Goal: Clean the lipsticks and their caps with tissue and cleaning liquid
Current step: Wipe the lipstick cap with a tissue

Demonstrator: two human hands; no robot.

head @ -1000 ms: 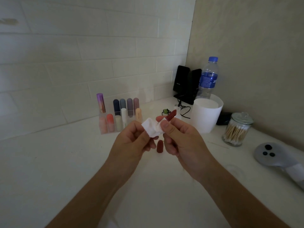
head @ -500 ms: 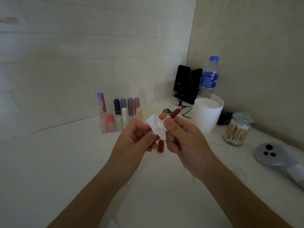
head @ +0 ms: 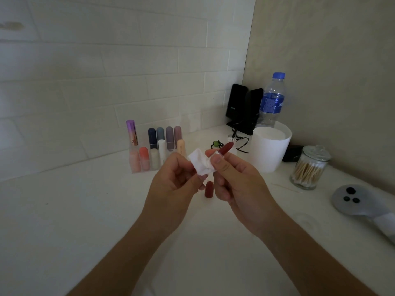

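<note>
My right hand (head: pixel 237 180) grips a dark red lipstick (head: pixel 226 148), whose bullet end sticks up past my fingertips. A small white tissue (head: pixel 200 161) is pinched in my left hand (head: pixel 175 180) and pressed against the lipstick's lower part, under my right thumb. The matching dark red cap (head: pixel 209 189) stands on the white counter just below and between my hands. Behind them a clear organizer (head: pixel 136 165) holds several capped lipsticks in pink, blue, purple and cream.
A white roll of tissue (head: pixel 269 148) stands right of my hands, with a water bottle (head: pixel 272 101) and black speakers (head: pixel 243 107) behind it. A glass jar of cotton swabs (head: pixel 307 169) and a grey shower head (head: pixel 354 199) lie at the right. A cable (head: pixel 240 142) runs near the speakers.
Both hands have shifted slightly up and right together. The tissue has slid a little along the lipstick, and the grip on both is unchanged.
</note>
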